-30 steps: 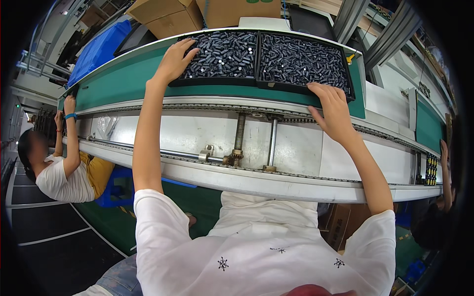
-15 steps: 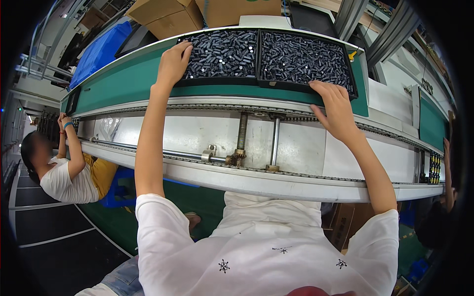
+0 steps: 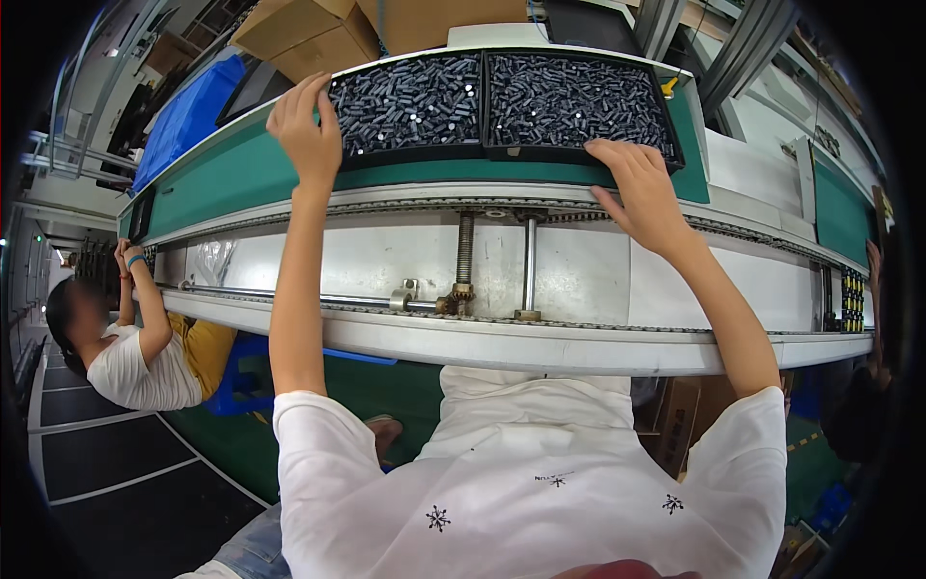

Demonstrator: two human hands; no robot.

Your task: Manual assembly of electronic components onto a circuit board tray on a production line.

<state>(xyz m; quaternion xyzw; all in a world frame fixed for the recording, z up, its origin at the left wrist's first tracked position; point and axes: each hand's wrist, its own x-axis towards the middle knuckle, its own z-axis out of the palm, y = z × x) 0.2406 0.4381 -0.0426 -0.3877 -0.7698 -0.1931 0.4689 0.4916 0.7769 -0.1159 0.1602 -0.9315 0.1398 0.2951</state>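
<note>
Two shallow black trays stand side by side on a green work surface. The left tray and the right tray are both filled with small dark cylindrical pieces, a few showing pale round ends. My left hand is at the left tray's left end, fingers stretched upward and thumb apart beside the rim; whether it touches the rim is unclear. My right hand rests its fingertips on the front rim of the right tray near its right corner, thumb spread below. No piece shows in either hand.
A pale rail with chain, threaded rod and shafts runs between me and the trays. Cardboard boxes stand behind, with a blue bin to their left. Another person sits at far left; metal posts rise at back right.
My left hand has shifted left, from over the left tray's corner to beside its end, and its fingers point more upward. My right hand stays at the right tray's front rim. The view has shifted slightly.
</note>
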